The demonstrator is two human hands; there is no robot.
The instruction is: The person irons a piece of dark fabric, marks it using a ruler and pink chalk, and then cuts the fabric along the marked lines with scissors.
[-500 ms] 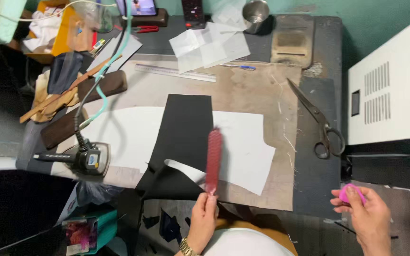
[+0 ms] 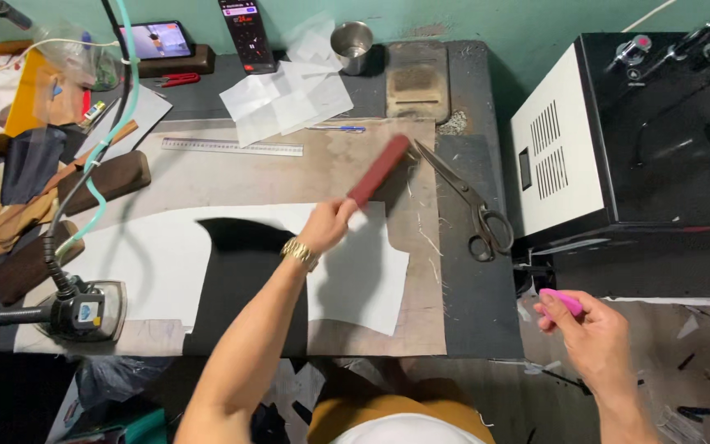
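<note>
1. Over the middle of the brown work board [image 2: 289,177], the left hand [image 2: 328,224] is clamped on the near end of a flat red bar [image 2: 380,170], fingers wrapped tight around it
2. That bar runs on a slant, its long axis rising from the hand up and to the right, and its far tip hangs near the handles-away end of the large scissors [image 2: 463,201]
3. Off the table edge, well apart to the right, the right hand [image 2: 589,335] is closed on a small pink object [image 2: 561,301] pinched between thumb and fingers
4. Of the two, the left hand is far nearer the black fabric piece [image 2: 236,271], which lies just below and left of it on a white sheet [image 2: 355,279]; the forearm crosses over that sheet
5. Beyond the bar lie a long metal ruler [image 2: 232,147], a blue pen [image 2: 337,129], loose white papers [image 2: 285,99] and a metal cup [image 2: 352,45]
6. At the near left corner sits a steam iron [image 2: 80,308] with its hose arching up; nothing stands between the bar and the fabric
</note>
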